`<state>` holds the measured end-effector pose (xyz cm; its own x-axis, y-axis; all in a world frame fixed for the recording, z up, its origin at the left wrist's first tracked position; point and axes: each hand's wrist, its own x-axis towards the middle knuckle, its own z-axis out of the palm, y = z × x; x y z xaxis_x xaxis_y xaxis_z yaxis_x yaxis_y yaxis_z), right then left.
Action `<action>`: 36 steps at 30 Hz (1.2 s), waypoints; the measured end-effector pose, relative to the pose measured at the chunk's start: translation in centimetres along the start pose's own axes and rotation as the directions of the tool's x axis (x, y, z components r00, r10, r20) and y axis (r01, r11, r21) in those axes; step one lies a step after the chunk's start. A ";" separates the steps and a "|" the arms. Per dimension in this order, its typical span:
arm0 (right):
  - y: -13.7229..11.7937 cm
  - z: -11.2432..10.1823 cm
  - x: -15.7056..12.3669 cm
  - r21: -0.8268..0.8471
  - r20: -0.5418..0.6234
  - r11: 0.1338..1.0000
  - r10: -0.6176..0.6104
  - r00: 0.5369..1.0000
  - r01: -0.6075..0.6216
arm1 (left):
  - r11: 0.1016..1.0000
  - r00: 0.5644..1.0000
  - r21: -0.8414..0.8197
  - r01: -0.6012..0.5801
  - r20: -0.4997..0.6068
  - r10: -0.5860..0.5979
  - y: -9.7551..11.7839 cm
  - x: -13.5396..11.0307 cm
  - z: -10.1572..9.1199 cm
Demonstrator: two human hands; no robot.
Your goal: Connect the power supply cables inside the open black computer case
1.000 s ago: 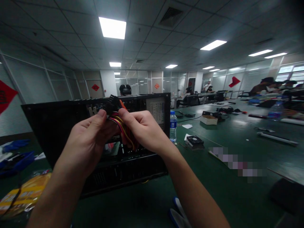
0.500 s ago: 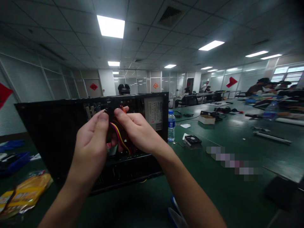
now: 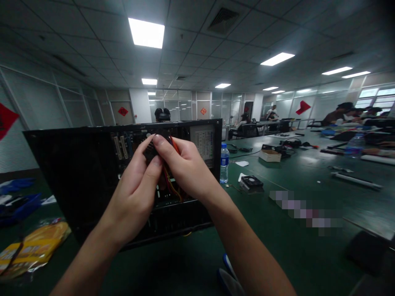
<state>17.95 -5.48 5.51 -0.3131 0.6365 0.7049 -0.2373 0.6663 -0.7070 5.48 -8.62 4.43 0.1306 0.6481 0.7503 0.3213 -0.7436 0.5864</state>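
An open black computer case (image 3: 77, 172) stands on the green table (image 3: 277, 238) in front of me, its inside facing me. Both hands are raised before the opening. My left hand (image 3: 135, 197) and my right hand (image 3: 182, 168) pinch the same black power connector (image 3: 151, 151), whose red, yellow and orange wires (image 3: 169, 181) run down behind my right palm into the case. The power supply with its pale label (image 3: 203, 144) sits in the case's upper right corner. White slots (image 3: 120, 147) show left of my fingers.
A water bottle (image 3: 225, 163) stands just right of the case, with a small black fan (image 3: 251, 183) and a cardboard box (image 3: 270, 155) beyond. A yellow plastic bag (image 3: 33, 246) lies at the near left. Other people sit at tables at the far right and behind the case.
Both hands shifted slightly right and closer together on the connector. The left hand's fingers now press up beneath the right fingertips, and the connector is more hidden than a second ago.
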 end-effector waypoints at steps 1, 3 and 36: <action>-0.1 -0.2 0.0 -0.008 0.018 1.000 0.004 1.000 -0.004 | 1.000 1.000 -0.013 0.004 -0.004 -0.004 -0.1 0.0 0.0; -0.3 -0.7 -0.1 -0.033 0.042 0.999 0.016 0.999 -0.015 | 0.999 1.000 -0.042 0.004 -0.013 -0.005 -0.4 0.0 -0.2; -2.8 -1.7 -1.6 -0.309 0.125 0.951 0.012 0.992 0.028 | 0.978 0.989 0.207 -0.034 0.148 0.003 0.6 -0.4 -0.6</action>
<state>20.68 -7.68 6.42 -0.4284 0.5905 0.6839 0.0495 0.7711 -0.6348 5.01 -9.47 4.66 0.2683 0.6633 0.6986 0.5040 -0.7147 0.4850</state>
